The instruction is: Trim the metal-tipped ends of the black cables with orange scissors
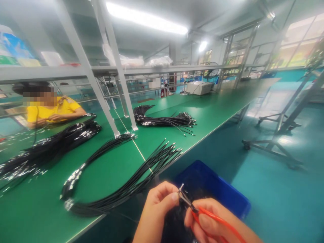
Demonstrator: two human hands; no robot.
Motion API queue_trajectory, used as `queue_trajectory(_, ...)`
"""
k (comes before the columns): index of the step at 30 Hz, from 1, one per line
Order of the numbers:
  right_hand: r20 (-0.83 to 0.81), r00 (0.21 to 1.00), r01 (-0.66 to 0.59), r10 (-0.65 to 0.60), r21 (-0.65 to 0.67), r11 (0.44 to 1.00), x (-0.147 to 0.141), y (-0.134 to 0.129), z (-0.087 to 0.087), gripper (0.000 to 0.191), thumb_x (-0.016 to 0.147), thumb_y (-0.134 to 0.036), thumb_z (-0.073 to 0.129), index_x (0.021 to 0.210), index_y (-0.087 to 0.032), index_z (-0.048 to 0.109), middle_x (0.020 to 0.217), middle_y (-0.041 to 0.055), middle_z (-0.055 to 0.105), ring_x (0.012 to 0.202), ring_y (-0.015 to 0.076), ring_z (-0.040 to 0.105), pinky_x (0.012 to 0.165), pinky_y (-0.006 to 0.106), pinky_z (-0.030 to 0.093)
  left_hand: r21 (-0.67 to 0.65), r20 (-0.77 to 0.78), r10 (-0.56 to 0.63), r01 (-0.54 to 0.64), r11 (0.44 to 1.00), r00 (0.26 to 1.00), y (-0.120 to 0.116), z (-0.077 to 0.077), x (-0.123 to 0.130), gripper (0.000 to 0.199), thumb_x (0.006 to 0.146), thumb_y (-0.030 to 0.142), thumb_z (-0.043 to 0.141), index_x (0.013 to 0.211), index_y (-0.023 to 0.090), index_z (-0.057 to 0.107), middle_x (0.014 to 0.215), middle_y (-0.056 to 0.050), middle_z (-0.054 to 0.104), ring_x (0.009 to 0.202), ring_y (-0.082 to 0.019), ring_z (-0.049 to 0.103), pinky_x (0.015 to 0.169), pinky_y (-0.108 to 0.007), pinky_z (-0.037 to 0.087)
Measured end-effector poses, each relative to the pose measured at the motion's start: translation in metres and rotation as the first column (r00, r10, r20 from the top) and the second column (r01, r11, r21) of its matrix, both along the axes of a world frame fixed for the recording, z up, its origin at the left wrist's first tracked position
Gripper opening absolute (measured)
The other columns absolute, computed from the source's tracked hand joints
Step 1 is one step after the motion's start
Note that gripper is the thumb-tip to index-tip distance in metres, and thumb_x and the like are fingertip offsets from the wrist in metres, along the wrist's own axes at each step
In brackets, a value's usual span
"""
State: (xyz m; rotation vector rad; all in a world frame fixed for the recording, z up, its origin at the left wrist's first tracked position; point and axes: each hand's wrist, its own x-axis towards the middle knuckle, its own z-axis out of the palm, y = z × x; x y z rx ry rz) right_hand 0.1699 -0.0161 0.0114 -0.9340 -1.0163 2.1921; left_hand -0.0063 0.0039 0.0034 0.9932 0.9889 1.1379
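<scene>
My left hand [162, 200] is closed in a pinch over the table's front edge, thumb against fingers, on a thin cable whose pale tip [182, 186] sticks up past the fingertips. Most of that cable is hidden. My right hand [206, 219] is wrapped around red-handled pliers [215, 219]. Their metal jaws point up and left and meet the cable just beside my left fingertips. To the left on the table, a curved bundle of black cables [108, 202] with silvery ends lies in a wide U, its near ends pointing toward the table edge.
Another black cable bundle [164, 121] lies behind the shelf post [126, 84]. A large pile of cables [50, 145] covers the left of the green table [45, 206]. A blue bin [227, 195] stands below my hands. Across the table sits a person in yellow [54, 109]. Wheeled stands [273, 145] are at right.
</scene>
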Motion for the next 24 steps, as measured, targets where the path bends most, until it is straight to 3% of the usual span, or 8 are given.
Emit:
queue_trajectory(3,-0.006,1.000,0.030,-0.031,-0.030,0.999,-0.002,0.001,-0.004,0.050,0.065,-0.058,0.076,0.087,-0.015,0.063,0.062,-0.0001,0.056,0.050,0.0069,0.040,0.048,0.017,0.031,0.016,-0.019,-0.017,0.018,1.000,1.000,0.000,-0.002,0.000,0.019,0.069,0.032,0.071,0.064,0.015,0.064,0.060,0.001,0.056,0.060,-0.012,0.043,0.060,-0.021,0.036)
queue_trajectory(7,-0.002,0.998,0.061,-0.061,0.047,0.997,-0.003,0.000,-0.002,0.049,0.068,-0.060,0.073,0.085,-0.015,0.061,0.061,0.0004,0.059,0.048,0.0059,0.040,0.047,0.016,0.030,0.031,-0.031,-0.035,0.036,0.999,0.999,-0.001,-0.002,-0.001,0.020,0.069,0.032,0.072,0.064,0.015,0.064,0.062,0.001,0.057,0.062,-0.012,0.045,0.062,-0.022,0.037)
queue_trajectory(11,0.121,0.993,-0.015,-0.003,0.147,0.989,-0.004,0.000,0.004,0.051,0.068,-0.065,0.068,0.085,-0.017,0.059,0.051,-0.0062,0.048,0.040,0.0053,0.032,0.036,0.017,0.017,0.039,-0.045,-0.027,0.029,0.999,0.999,0.000,-0.003,-0.002,0.022,0.068,0.035,0.073,0.063,0.015,0.064,0.060,0.001,0.056,0.061,-0.012,0.045,0.060,-0.021,0.037)
queue_trajectory(15,0.171,0.985,-0.076,0.026,0.293,0.953,0.000,0.003,-0.001,0.062,0.059,-0.073,0.069,0.077,-0.015,0.058,0.052,-0.0079,0.039,0.045,0.0050,0.028,0.043,0.020,0.018,0.025,-0.053,0.011,-0.009,1.000,0.999,-0.001,-0.007,-0.001,0.024,0.064,0.037,0.076,0.063,0.015,0.064,0.057,0.002,0.056,0.056,-0.011,0.044,0.053,-0.020,0.035)
queue_trajectory(18,0.051,0.994,0.075,-0.097,0.329,0.941,0.007,0.006,-0.006,0.065,0.056,-0.075,0.069,0.081,-0.016,0.057,0.056,-0.0050,0.045,0.047,0.0073,0.032,0.046,0.023,0.023,0.114,-0.138,0.108,-0.093,0.989,0.984,-0.005,-0.008,0.004,0.017,0.067,0.031,0.073,0.062,0.017,0.064,0.056,0.001,0.058,0.055,-0.012,0.048,0.053,-0.021,0.037)
queue_trajectory(20,-0.012,0.975,0.215,-0.222,0.312,0.926,0.011,0.006,-0.004,0.062,0.059,-0.075,0.067,0.082,-0.019,0.058,0.058,-0.0032,0.046,0.049,0.0106,0.035,0.047,0.025,0.029,0.314,-0.251,0.267,-0.183,0.932,0.930,-0.009,-0.007,0.010,0.010,0.071,0.024,0.069,0.063,0.019,0.065,0.060,0.001,0.060,0.057,-0.013,0.052,0.055,-0.022,0.039)
queue_trajectory(24,-0.062,0.901,0.428,-0.430,0.294,0.855,0.012,0.003,0.007,0.053,0.064,-0.069,0.067,0.082,-0.020,0.063,0.059,-0.0014,0.045,0.051,0.0139,0.035,0.050,0.030,0.034,0.705,-0.301,0.536,-0.195,0.681,0.789,-0.015,-0.008,0.020,0.014,0.076,0.010,0.064,0.072,0.023,0.067,0.064,0.001,0.060,0.059,-0.014,0.054,0.057,-0.022,0.040)
